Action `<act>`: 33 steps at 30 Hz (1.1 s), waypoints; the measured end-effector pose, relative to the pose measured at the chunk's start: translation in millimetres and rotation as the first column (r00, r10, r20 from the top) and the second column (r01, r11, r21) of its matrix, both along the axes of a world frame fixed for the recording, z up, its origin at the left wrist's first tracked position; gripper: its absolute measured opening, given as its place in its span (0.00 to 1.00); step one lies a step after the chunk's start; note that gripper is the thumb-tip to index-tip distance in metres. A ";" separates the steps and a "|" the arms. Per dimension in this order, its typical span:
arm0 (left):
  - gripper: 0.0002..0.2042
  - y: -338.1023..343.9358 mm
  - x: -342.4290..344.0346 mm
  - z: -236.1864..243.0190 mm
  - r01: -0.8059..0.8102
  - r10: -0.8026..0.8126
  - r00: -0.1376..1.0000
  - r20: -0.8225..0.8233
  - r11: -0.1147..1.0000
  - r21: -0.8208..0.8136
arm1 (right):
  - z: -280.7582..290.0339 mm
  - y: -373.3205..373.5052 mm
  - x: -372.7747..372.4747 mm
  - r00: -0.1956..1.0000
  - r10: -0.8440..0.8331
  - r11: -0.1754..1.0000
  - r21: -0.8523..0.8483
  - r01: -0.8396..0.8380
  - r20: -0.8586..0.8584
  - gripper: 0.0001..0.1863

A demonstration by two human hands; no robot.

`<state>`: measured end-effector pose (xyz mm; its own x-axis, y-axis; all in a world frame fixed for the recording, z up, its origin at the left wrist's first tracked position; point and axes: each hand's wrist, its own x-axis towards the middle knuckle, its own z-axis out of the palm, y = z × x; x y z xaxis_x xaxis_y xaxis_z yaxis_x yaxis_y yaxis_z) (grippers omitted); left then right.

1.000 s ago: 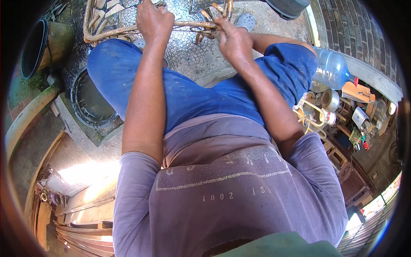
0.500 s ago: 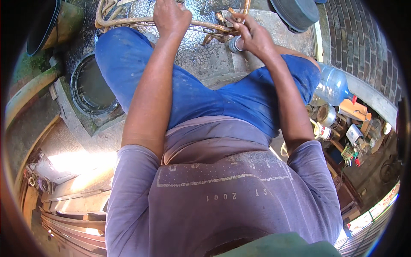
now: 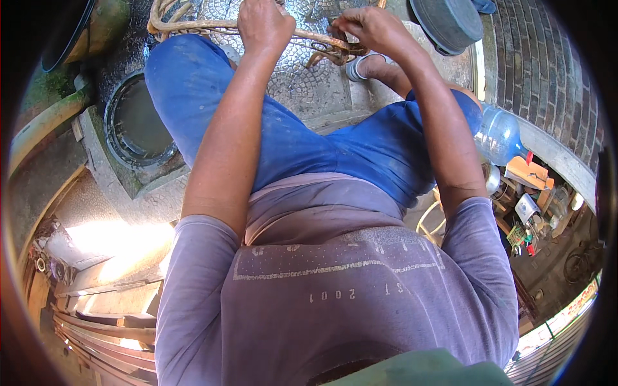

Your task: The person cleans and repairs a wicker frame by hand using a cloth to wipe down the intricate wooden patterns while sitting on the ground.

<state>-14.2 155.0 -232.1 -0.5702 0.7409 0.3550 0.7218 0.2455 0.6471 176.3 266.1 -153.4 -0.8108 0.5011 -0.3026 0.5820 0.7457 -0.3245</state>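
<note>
A frame of bent tan rattan cane lies across the top of the view, above my knees in blue trousers. My left hand is closed around one of its canes. My right hand pinches a thin strip at a bound joint where canes cross. Both forearms reach up from the lower edge. The far part of the frame is cut off by the picture's rim.
A round metal manhole cover sits in the cobbled ground at left. A dark grey tub stands at top right beside a brick wall. A clear plastic bottle and small tools and boxes lie at right.
The cane frame and both hands have shifted right and slightly down in the view. My right hand has moved along the joint, still working the strip.
</note>
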 end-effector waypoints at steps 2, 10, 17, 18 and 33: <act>0.23 0.1 0.0 -0.9 0.001 -0.001 1.000 -0.006 1.000 0.001 | -7.1 -7.7 -3.3 0.997 -0.008 0.989 0.146 0.019 -0.079 0.11; 0.23 0.6 0.6 -2.7 -0.002 0.001 1.000 -0.018 0.999 -0.032 | -4.1 -6.9 12.0 0.999 -0.017 0.999 0.035 0.018 -0.029 0.11; 0.23 -0.1 -1.9 -7.6 0.010 -0.009 0.998 -0.056 1.000 0.012 | 23.3 -6.6 19.5 0.999 0.006 1.000 0.027 -0.007 0.033 0.11; 0.23 0.2 -3.0 -8.6 0.004 -0.004 0.998 -0.062 1.000 0.009 | 24.8 -4.8 20.7 0.999 -0.004 1.000 0.031 0.003 0.045 0.11; 0.24 4.0 4.6 2.1 -0.018 0.015 0.999 -0.038 0.997 -0.073 | 8.2 -21.5 28.8 0.966 -0.190 0.979 0.037 0.199 -0.174 0.12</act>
<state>-9.6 159.0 -229.9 -0.5698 0.7562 0.3217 0.7407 0.3031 0.5995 205.1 244.6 -145.2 -0.7330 0.6660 -0.1380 0.6578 0.6425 -0.3930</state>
